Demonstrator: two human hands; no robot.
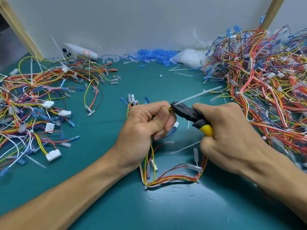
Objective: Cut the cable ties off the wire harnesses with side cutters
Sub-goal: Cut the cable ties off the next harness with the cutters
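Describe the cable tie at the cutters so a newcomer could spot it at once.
Start at the hands on the green mat: the left hand grips a harness, the right hand holds yellow-handled side cutters. From the cutters' tip a long pale cable tie slants up and right toward the wire pile. Unlike the loose ties scattered around, its near end sits at the cutter tip.

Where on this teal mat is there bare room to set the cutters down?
Bare teal mat lies nearest the camera, below the held multicoloured wire harness; also between the left hand and the left tangled wire pile. The right tangled wire pile and the blue sleeve heap along the wall are crowded.
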